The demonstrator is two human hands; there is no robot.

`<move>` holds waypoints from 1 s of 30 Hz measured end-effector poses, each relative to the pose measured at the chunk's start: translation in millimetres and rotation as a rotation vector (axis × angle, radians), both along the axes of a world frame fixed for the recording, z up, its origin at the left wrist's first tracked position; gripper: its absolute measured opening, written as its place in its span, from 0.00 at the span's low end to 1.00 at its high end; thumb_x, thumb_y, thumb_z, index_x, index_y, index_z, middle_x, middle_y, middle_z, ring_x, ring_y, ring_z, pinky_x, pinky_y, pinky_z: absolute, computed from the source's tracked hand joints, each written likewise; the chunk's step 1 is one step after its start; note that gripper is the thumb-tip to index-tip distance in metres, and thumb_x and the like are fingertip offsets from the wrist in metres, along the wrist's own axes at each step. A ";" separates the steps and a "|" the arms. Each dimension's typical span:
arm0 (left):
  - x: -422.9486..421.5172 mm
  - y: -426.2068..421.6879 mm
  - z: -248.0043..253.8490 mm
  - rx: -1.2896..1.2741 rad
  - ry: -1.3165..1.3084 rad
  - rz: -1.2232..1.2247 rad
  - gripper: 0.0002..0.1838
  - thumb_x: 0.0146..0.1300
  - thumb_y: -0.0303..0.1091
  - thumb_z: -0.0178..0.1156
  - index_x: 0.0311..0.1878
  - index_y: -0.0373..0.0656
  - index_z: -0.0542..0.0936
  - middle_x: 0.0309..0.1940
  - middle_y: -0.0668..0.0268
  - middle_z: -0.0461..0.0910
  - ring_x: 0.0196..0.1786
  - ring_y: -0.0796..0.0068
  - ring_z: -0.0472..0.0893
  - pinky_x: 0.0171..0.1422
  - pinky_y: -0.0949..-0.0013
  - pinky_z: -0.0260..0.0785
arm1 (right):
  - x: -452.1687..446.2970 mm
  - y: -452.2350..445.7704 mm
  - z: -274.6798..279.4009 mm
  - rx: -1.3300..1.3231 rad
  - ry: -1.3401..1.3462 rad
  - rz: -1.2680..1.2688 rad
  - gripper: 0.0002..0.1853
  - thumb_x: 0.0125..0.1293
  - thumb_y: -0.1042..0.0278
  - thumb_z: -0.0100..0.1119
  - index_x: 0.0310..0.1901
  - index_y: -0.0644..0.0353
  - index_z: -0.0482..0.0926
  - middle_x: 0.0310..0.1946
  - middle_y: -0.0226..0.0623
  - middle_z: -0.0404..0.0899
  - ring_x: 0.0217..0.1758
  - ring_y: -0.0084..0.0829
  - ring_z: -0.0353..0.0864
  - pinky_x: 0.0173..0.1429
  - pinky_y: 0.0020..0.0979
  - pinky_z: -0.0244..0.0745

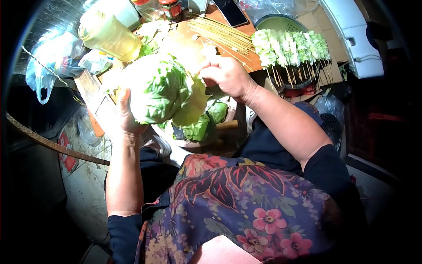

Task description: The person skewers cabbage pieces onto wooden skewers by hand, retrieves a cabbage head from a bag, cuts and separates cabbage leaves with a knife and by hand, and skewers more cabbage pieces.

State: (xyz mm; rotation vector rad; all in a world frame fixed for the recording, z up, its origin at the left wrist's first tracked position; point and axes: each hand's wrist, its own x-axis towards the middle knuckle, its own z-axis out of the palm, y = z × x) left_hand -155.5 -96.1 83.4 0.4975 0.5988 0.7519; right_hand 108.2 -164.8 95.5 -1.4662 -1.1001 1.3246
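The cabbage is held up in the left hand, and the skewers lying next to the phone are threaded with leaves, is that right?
Not quite: the skewers next to the phone are bare, as the head view shows. The cabbage is indeed held up in the left hand.

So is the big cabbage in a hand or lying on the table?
In a hand: the left hand holds the cabbage, its thumb showing along one side. The right hand is near the other side.
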 end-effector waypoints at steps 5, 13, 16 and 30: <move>7.4 -5.3 -4.5 -0.026 0.012 0.051 0.36 0.64 0.52 0.54 0.68 0.38 0.62 0.63 0.54 0.69 0.63 0.55 0.72 0.67 0.51 0.64 | -12.5 -9.9 13.7 0.078 -0.075 0.143 0.18 0.61 0.55 0.66 0.40 0.64 0.81 0.33 0.35 0.81 0.36 0.23 0.78 0.48 0.26 0.73; -18.6 -0.4 -14.8 -0.076 -0.073 -0.032 0.39 0.63 0.59 0.54 0.69 0.39 0.62 0.63 0.53 0.70 0.63 0.54 0.72 0.67 0.50 0.66 | -2.2 -4.9 0.6 0.023 -0.225 0.195 0.09 0.61 0.64 0.63 0.30 0.61 0.77 0.26 0.25 0.75 0.32 0.16 0.71 0.40 0.22 0.70; -39.1 6.2 -28.9 -0.096 -0.359 -0.068 0.41 0.63 0.62 0.51 0.70 0.42 0.62 0.65 0.54 0.68 0.65 0.52 0.70 0.67 0.47 0.64 | -0.9 -4.3 1.6 -0.085 -0.296 0.220 0.09 0.58 0.64 0.63 0.30 0.60 0.79 0.26 0.27 0.76 0.32 0.17 0.73 0.41 0.23 0.71; -37.1 9.2 -33.1 -0.207 -0.266 -0.054 0.42 0.63 0.66 0.48 0.71 0.44 0.61 0.67 0.54 0.65 0.67 0.48 0.67 0.69 0.42 0.60 | -31.0 -13.0 -17.3 0.021 -0.537 0.154 0.28 0.55 0.65 0.66 0.58 0.61 0.71 0.40 0.41 0.79 0.43 0.34 0.81 0.53 0.32 0.75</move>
